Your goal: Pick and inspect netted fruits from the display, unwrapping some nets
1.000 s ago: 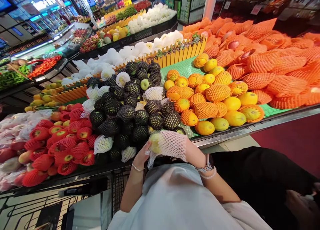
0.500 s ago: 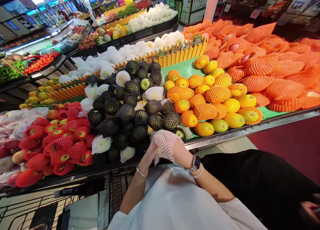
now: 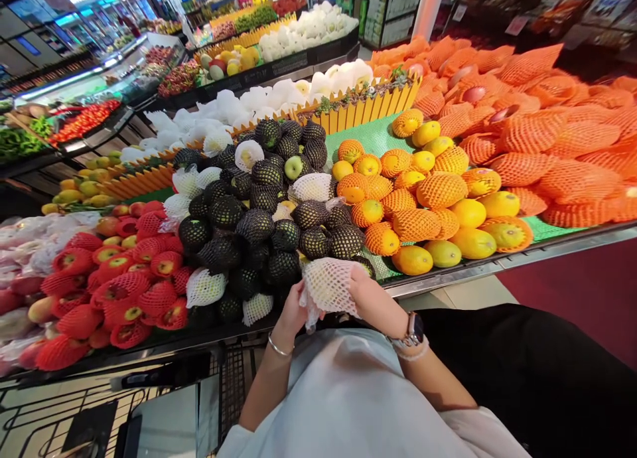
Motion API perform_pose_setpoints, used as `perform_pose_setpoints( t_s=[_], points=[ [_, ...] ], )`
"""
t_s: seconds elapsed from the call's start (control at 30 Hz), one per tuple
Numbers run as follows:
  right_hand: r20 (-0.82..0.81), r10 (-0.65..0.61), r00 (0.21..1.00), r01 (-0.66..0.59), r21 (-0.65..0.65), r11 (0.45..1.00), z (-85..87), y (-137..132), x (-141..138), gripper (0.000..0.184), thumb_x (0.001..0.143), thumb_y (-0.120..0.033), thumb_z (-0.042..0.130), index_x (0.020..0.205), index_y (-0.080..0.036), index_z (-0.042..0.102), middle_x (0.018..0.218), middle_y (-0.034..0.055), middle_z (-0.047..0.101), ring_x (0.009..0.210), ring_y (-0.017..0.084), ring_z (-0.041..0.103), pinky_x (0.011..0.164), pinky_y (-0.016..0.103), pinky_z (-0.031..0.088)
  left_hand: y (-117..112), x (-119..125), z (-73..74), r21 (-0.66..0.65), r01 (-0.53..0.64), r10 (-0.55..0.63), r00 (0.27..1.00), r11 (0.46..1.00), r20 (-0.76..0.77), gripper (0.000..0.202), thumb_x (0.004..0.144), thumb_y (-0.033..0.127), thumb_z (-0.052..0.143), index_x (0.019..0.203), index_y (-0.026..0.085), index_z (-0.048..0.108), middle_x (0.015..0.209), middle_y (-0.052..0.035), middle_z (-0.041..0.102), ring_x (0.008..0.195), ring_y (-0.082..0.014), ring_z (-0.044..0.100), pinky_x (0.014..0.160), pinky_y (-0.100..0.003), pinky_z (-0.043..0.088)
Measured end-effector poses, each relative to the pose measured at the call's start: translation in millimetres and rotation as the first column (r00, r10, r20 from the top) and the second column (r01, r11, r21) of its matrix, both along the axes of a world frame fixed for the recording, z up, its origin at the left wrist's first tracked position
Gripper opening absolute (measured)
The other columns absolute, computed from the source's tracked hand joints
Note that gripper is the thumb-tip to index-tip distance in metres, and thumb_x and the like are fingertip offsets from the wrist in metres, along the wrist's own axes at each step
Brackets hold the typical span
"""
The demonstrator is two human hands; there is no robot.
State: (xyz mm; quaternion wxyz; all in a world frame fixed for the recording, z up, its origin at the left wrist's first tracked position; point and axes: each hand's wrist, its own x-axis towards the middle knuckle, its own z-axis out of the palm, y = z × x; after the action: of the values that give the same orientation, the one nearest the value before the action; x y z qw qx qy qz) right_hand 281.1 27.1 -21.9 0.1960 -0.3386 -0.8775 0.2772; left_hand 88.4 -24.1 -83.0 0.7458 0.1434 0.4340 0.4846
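Note:
A white foam net sleeve (image 3: 329, 285) is held between my two hands, in front of the display edge. My left hand (image 3: 293, 310) is closed on its left end, where some crumpled clear plastic hangs down. My right hand (image 3: 377, 300) grips the right end, its fingertips partly hidden by the mesh. Whether fruit sits inside the sleeve I cannot make out. Just beyond lies a heap of green fruit in black nets (image 3: 256, 226), with a pale green apple-like fruit (image 3: 293, 167) on top. Yellow fruit in orange nets (image 3: 416, 224) lies to the right of this heap.
Red-netted fruit (image 3: 124, 290) fills the left of the stand. Large orange-netted fruit (image 3: 532, 129) is heaped at right. A metal edge (image 3: 478, 267) runs along the stand's front. A shopping cart (image 3: 54, 411) stands at lower left. Yellow picket trim (image 3: 363, 116) divides the display.
My right hand has drawn back to the right, so more of its fingers show outside the net sleeve. My left hand stays at the sleeve's left end. The view has shifted slightly.

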Motion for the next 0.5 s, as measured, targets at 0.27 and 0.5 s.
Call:
perform_pose_setpoints(
  t_s=[0.27,0.5],
  points=[
    [-0.233,0.128,0.964,-0.109,0.092,0.990,-10.4,7,-9,0.063,0.094,-0.042,0.054,0.148,-0.012,0.038,0.147,0.0194,0.043,0.143,0.027,0.035,0.120,0.049,0.029,0,5,6.9,0.079,-0.099,0.105,0.991,0.992,-0.088,0.077,0.054,0.037,0.089,0.122,0.024,0.054,0.118,-0.0029,0.063,0.099,-0.0146,0.061,0.084,-0.023,0.052],
    [-0.320,0.139,0.937,-0.123,0.069,0.990,-18.5,1,-11,0.055,0.092,-0.042,0.058,0.139,-0.014,0.051,0.139,0.0177,0.053,0.137,0.027,0.044,0.119,0.049,0.030,-1,12,16.8,0.361,-0.028,0.164,0.921,0.932,-0.352,0.089,0.057,0.056,0.083,0.127,0.019,0.042,0.128,-0.0123,0.053,0.121,-0.0264,0.051,0.104,-0.034,0.042]
  ],
)
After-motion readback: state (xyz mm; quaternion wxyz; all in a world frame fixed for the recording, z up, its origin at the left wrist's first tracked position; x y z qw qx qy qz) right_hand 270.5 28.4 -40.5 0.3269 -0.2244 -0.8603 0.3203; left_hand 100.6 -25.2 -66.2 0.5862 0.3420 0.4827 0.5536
